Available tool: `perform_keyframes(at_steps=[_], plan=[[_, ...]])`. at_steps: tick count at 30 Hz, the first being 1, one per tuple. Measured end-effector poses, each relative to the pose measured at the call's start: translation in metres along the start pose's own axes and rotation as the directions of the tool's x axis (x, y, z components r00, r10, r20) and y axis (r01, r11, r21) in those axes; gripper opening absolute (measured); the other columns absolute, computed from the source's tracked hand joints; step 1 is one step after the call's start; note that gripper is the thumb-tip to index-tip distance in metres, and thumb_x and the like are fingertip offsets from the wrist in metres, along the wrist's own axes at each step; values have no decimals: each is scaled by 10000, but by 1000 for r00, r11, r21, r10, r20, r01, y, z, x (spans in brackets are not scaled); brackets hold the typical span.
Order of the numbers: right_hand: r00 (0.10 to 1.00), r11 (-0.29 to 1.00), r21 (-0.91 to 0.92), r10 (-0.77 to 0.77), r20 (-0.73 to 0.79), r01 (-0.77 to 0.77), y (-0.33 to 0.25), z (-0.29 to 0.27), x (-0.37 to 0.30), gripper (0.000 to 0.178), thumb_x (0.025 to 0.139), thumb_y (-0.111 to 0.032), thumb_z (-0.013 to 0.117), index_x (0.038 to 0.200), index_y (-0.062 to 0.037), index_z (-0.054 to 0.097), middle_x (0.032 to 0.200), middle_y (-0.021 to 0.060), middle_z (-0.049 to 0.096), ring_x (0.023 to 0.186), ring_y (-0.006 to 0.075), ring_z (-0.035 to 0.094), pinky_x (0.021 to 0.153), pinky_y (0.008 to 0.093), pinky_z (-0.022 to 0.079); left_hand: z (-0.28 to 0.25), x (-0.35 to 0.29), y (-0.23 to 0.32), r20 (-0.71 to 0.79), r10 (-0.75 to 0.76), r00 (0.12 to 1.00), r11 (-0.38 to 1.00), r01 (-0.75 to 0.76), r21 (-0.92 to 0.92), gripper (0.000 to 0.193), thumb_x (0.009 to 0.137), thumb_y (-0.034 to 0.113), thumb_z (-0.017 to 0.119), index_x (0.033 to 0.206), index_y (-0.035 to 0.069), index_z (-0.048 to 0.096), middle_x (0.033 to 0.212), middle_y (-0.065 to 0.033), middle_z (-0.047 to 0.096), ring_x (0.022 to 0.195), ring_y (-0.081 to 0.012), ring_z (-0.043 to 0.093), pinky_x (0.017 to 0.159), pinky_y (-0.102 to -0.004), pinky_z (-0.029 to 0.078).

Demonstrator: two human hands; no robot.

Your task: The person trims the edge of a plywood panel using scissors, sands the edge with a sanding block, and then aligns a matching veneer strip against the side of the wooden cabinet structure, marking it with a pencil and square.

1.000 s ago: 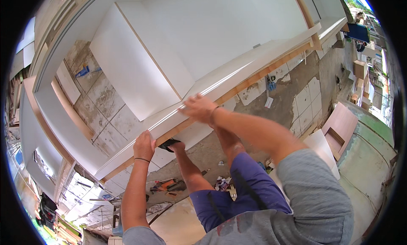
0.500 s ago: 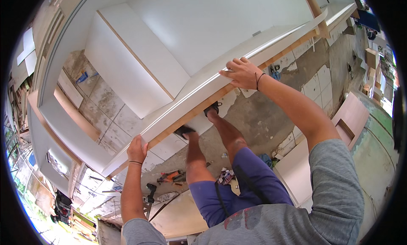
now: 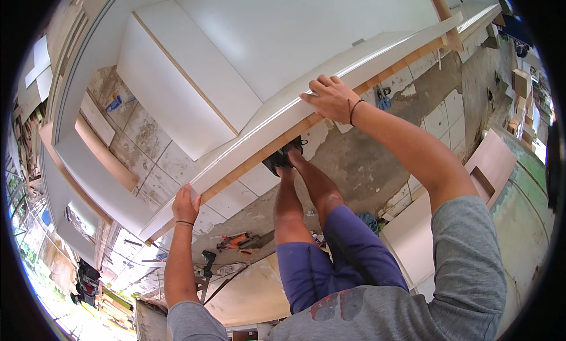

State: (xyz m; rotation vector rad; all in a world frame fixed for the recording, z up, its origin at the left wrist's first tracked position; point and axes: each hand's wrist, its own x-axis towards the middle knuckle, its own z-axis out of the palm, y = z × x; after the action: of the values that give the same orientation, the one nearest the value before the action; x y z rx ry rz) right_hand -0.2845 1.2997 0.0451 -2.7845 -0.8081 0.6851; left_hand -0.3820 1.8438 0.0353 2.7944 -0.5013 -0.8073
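Note:
A large white cabinet (image 3: 295, 40) lies across the view, its long near board (image 3: 259, 143) slanting from lower left to upper right with a raw wood edge below. My left hand (image 3: 186, 204) is closed over that board near its lower left end, thumb on the near side. Farther up and to the right, my right hand (image 3: 331, 98) grips the same board, its fingers bent over the top edge. Inside the cabinet stands a white divider panel (image 3: 177, 87) with a bare brown edge. A pale strip (image 3: 439, 29) runs along the board to its upper right part.
My feet in dark shoes (image 3: 286, 155) stand on the worn tiled floor near the board. An orange tool (image 3: 236, 241) and a black clamp-like tool (image 3: 207, 264) lie behind. A pale board with a cutout (image 3: 492, 164) leans at the right; wood scraps (image 3: 26, 134) pile up at far left.
My left foot has stepped forward and to the right, beside the other foot. Both hands keep hold of the board, which has shifted slightly in view.

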Motion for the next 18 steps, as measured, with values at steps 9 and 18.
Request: perform_keyframes(at_steps=[9,18], plan=[[1000,999,-48,2,8,-2,3,7,0,476,821,-272,584,1293,-212,571,1183,64,513,1138,255,459,899,390,411,6,8,10,167,-197,966,974,174,146,669,716,193,761,1286,14,458,1290,-163,510,1227,-329,458,1057,-476,333],[999,999,29,-32,-40,33,1,12,5,372,856,-220,536,1222,-206,601,1175,53,521,1152,239,453,864,397,401,-26,103,163,-1,-59,998,998,59,22,914,658,313,803,1396,14,354,1404,-159,432,1306,-331,393,1087,-527,262]])
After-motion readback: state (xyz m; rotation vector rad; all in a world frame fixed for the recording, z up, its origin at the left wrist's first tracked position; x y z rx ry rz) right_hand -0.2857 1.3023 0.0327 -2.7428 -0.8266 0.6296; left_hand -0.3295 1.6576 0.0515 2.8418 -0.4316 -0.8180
